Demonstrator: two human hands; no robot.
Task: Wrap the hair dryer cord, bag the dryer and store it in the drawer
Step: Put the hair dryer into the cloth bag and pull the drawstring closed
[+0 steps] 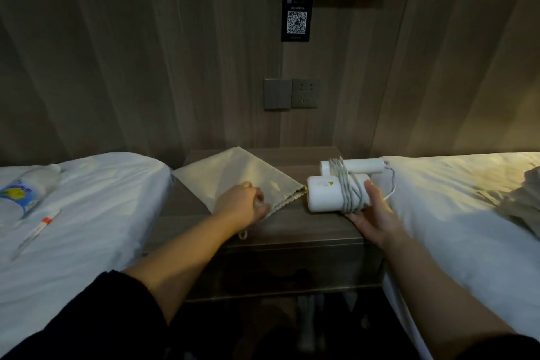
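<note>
A white hair dryer (324, 193) lies on the wooden nightstand (292, 228), its grey cord (346, 187) wound several times around the body and folded handle. My right hand (371, 213) cups the dryer's right end from below and behind. A beige drawstring bag (233, 172) lies flat on the left of the nightstand top, its gathered mouth facing the dryer. My left hand (245, 204) pinches the bag's near edge beside the mouth. The drawer front (292, 269) below the top is closed.
White beds flank the nightstand. The left bed (87, 213) carries a water bottle (23, 193) and a pen (38, 231). A switch and wall socket (292, 93) sit on the wooden headboard panel above. Slippers (309, 321) lie on the dark floor under the nightstand.
</note>
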